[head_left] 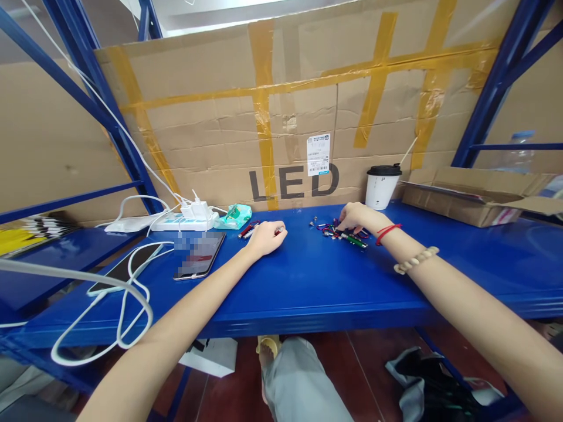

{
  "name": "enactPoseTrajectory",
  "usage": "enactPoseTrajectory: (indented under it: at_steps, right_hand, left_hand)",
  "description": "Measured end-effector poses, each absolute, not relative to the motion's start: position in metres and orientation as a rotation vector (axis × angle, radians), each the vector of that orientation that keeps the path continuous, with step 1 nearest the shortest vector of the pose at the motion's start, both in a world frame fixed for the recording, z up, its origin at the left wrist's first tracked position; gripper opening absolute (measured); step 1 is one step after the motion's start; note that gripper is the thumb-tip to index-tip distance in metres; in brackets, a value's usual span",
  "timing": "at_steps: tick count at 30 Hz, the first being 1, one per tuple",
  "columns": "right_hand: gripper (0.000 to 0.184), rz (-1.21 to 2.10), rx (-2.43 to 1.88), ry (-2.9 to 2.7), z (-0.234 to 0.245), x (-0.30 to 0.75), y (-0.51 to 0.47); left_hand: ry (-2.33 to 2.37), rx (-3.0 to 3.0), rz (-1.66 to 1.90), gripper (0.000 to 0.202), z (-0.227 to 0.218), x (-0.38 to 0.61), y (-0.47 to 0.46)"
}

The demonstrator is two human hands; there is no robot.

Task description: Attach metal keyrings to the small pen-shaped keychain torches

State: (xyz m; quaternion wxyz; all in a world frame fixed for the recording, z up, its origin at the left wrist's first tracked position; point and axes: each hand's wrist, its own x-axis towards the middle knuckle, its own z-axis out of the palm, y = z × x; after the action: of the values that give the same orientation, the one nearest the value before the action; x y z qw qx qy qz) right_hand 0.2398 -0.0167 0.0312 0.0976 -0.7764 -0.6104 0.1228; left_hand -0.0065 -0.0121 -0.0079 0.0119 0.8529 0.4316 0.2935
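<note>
My left hand [266, 238] rests on the blue shelf, its fingers curled around a small red-and-silver piece [279, 231] that shows only at the fingertips. Just left of it lie a few slim red and silver metal tubes [248, 230]. My right hand [354, 217] is bent down over a pile of small metal keychain pieces [328, 230], its fingers closed among them. Whatever these fingers hold is hidden. A green metal tube [354, 241] lies at the near side of the pile, below the right hand.
Behind my right hand stands a lidded white paper cup [382, 189], with an open cardboard box [477, 196] farther right. On the left are a black phone [200, 255], a second phone [125, 269] on a white cable, a power strip [185, 221] and a green tissue pack [234, 217].
</note>
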Motion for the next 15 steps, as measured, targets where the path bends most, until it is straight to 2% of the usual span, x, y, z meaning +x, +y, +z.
enactPoseTrajectory:
  at_steps: [9,15]
  right_hand:
    - [0.014,0.393,-2.236,-1.778,0.0229,0.2361,-0.0119]
    - [0.01,0.299,-2.275,-1.837,0.0227,0.232,-0.0118]
  left_hand:
    - [1.368,2.659,0.895,0.023,-0.007,-0.0057,-0.0129]
    - [1.365,2.662,0.887,0.023,-0.0072,-0.0063,-0.0122]
